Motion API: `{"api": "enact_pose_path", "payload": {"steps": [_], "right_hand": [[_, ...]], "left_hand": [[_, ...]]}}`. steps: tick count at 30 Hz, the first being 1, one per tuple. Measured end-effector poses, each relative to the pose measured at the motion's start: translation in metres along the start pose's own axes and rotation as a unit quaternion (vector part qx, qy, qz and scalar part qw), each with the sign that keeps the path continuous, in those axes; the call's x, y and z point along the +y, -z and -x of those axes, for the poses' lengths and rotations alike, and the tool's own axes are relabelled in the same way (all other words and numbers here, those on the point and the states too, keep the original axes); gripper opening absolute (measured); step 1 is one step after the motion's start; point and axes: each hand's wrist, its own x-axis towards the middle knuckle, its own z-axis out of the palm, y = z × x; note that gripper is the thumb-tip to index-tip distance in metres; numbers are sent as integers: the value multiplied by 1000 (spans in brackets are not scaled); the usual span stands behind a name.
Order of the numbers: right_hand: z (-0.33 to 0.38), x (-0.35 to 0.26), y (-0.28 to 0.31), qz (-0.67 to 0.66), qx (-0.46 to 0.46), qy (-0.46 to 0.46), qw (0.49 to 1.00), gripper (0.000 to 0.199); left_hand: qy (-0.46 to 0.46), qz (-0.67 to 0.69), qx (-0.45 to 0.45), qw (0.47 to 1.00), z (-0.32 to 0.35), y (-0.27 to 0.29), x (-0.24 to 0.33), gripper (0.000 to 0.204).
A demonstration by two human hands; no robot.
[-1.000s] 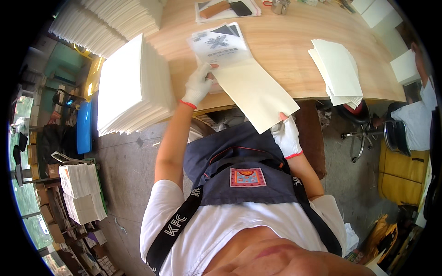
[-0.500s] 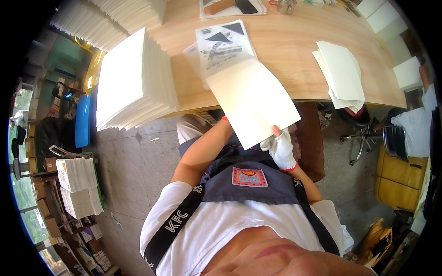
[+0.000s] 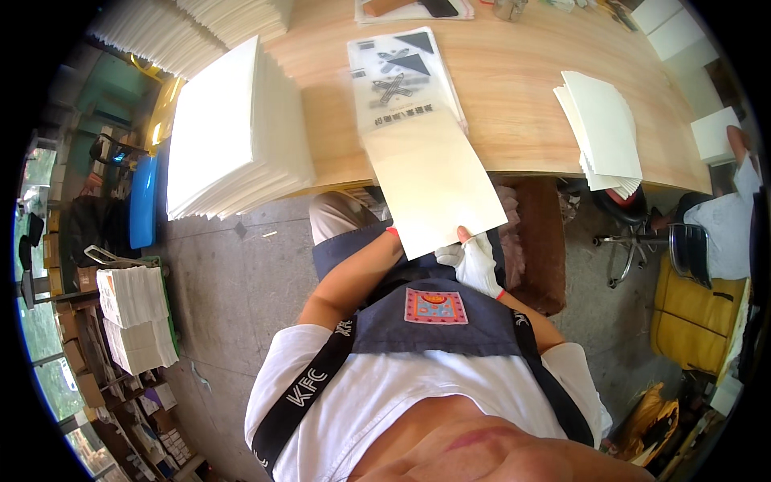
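Note:
A cream paper stack (image 3: 438,181) slopes from my lap toward the table. Its far end meets the open end of a clear printed plastic bag (image 3: 393,84), which lies on other such bags. My right hand (image 3: 475,261), in a white glove with a bare thumb tip, grips the stack's near edge with the thumb on top. My left hand is under the stack on its left side; only its red glove cuff (image 3: 393,230) shows and its fingers are hidden.
A tall white paper stack (image 3: 217,136) stands on the table's left. A smaller fanned paper pile (image 3: 602,132) lies right, overhanging the front edge. A dark-bladed tool with a wooden handle (image 3: 389,6) rests at the back. A person's arm (image 3: 737,145) shows far right.
The cream paper stack has turned straighter and moved left, its far end now lined up with the plastic bag. My right hand has moved left with it.

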Motion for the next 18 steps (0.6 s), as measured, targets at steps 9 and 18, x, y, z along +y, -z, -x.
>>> {"api": "enact_pose_path", "payload": {"steps": [9, 18], "right_hand": [[-7, 9, 11, 28, 9, 19, 999, 28], [-63, 10, 8, -108, -9, 27, 994, 27]], "left_hand": [[-37, -21, 14, 999, 9, 21, -7, 35], [-311, -452, 260, 794, 16, 47, -26, 25]]}}
